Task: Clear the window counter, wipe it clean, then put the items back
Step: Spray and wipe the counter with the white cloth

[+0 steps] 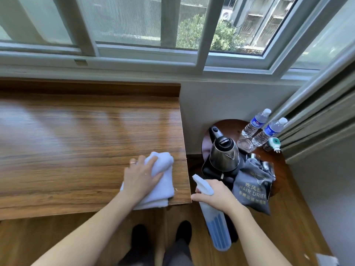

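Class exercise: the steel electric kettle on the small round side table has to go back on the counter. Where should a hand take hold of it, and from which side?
Probably by the black handle of the steel electric kettle, coming from above and from the wall side. The handle arches up at the kettle's far side, away from the spout, which faces the grey hair dryer bag. The clear glass and plastic water bottles crowd its right.

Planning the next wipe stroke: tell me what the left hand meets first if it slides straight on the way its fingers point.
Only more cloth under the left hand, then probably the counter edge on the right; no object shows in that line.

Sliding window point(146, 25) above grey wall point(221, 100), wood floor point(288, 237).
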Motion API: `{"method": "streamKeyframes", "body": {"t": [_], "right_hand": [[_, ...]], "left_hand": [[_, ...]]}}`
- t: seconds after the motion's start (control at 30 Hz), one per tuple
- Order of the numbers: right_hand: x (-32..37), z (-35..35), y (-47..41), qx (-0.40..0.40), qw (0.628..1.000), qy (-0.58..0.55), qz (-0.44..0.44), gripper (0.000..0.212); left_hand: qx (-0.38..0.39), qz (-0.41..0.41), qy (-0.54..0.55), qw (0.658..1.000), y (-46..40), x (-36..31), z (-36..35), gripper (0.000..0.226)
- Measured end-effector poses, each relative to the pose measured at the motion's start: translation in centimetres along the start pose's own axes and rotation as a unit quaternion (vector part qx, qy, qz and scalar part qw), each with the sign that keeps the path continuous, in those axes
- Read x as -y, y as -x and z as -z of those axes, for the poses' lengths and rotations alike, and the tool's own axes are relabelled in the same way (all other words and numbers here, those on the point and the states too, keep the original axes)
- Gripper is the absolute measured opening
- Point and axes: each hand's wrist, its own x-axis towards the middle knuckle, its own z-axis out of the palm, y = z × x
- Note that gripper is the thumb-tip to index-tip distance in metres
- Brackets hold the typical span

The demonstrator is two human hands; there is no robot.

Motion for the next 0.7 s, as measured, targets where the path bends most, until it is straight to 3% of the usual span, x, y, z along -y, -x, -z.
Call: {"method": "streamKeyframes", "body": {"t": [0.2, 0.37, 0.57, 0.7], "right_hand": [[0.2, 0.2, -0.1, 0.002, 1.000, 0.004, 0.020, 0.039], [-0.5, 1.3, -0.1, 0.018, 0.999, 0.008, 0.031, 0.038], [-2.3, 4.1, -0.1, 0.028, 0.997, 0.040, 0.057, 0.032], [-3.3, 5.6, -0.3, 0.045, 0.995, 0.051, 0.078, 0.027]], "left_hand": [[-0.023, 0.052, -0.007, 0.998, -1.0, 2.7, -0.1, 0.061], [-0.032, 0.051, -0.020, 0.998, -0.6, -3.4, -1.1, 0.049], [0.016, -0.031, -0.035, 0.999, 1.5, -12.9, -1.5, 0.046], [0.018, -0.042, -0.042, 0.998, 2.4, -15.2, -1.3, 0.049]]}}
